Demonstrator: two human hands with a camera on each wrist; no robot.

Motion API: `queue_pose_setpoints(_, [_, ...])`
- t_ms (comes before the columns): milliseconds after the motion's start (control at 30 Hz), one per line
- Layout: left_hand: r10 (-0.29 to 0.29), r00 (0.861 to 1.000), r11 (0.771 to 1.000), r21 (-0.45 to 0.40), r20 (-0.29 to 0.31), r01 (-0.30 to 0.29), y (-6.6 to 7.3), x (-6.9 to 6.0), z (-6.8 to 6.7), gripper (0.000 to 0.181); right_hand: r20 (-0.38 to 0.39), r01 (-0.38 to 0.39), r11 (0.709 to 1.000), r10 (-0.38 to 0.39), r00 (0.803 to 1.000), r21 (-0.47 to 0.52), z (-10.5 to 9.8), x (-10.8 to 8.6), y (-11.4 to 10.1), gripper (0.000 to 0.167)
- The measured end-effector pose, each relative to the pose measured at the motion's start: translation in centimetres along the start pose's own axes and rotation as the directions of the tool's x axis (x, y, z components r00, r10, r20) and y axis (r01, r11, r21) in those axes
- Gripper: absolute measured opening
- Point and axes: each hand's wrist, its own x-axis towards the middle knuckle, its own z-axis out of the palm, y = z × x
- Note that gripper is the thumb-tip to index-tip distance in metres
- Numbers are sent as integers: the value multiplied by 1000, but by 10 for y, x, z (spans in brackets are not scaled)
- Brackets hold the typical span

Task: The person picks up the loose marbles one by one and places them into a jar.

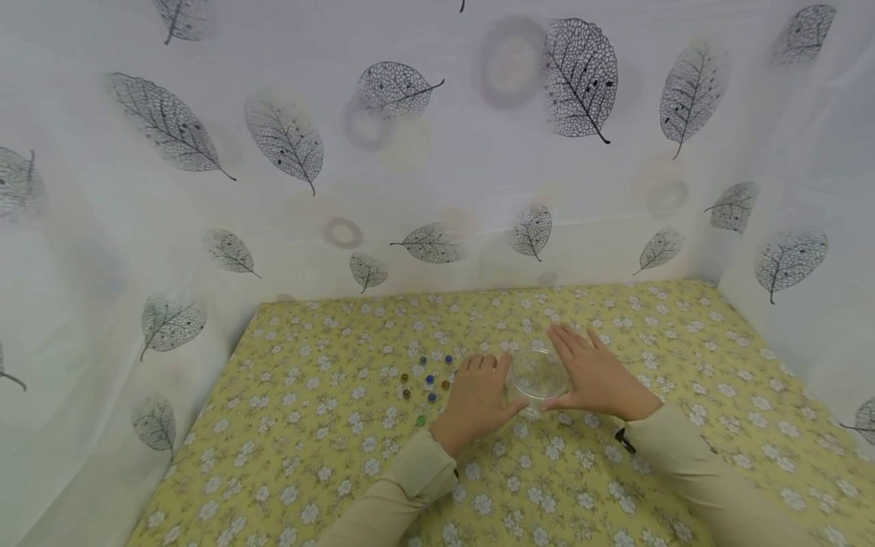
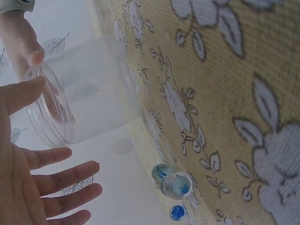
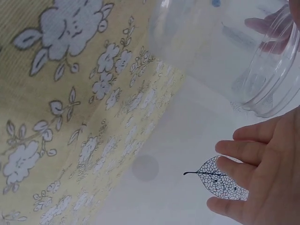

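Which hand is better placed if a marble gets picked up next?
Probably the left hand: it is beside the marbles, while the right hand is across the clear jar from them.

On the cloth [image 1: 287, 425] the jar [image 1: 538, 374] stands between my left hand [image 1: 476, 395] and my right hand [image 1: 593, 376], with the marbles [image 1: 429, 379] lying loosely grouped just left of my left hand, while the sheet [image 1: 451, 167] rises behind the cloth's far edge and along both its left and right sides.

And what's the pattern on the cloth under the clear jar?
The cloth is yellow, printed with white flowers; it shows best in the head view.
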Motion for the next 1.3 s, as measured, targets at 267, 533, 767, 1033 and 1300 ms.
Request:
queue_pose_setpoints(267, [1, 1000, 999, -39, 12, -1, 1, 0, -4, 70, 1, -15, 1000, 15, 1000, 22, 5, -1, 1, 116])
queue_pose_setpoints(533, [10, 998, 993, -118, 57, -3, 2, -2, -4, 74, -49, -11, 1000, 11, 999, 9, 14, -1, 1, 115])
queue_pose_setpoints(767, [26, 998, 995, -101, 51, -21, 1, -1, -2, 76, -69, 5, 1000, -4, 998, 17, 16, 1, -1, 121])
queue_pose_setpoints(1033, [19, 998, 995, -97, 66, -12, 1, -1, -5, 75, -70, -4, 1000, 4, 998, 5, 15, 1, -3, 122])
queue_pose_setpoints(1300, [-7, 993, 985, -170, 114, 27, -7, -1, -3, 78, -69, -11, 1000, 12, 998, 10, 17, 1, -4, 123])
